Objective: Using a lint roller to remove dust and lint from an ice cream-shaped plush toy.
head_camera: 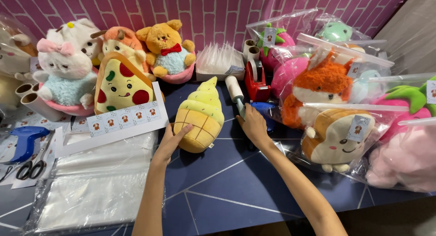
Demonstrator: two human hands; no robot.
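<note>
Our left hand [170, 140] cups the ice-cream plush [200, 115]; our right hand [253, 127] grips the lint roller [236, 91], bagged toys [338, 136] crowding beside.

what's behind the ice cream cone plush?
Behind the ice cream cone plush: a tray of clear plastic sleeves and a bear plush with a red bow, against the pink brick wall. The table directly behind the cone is hidden.

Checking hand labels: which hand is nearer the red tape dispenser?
Right. The right hand grips the lint roller's handle just below the red tape dispenser. The left hand rests on the ice cream cone plush, farther to the dispenser's lower left.
</note>
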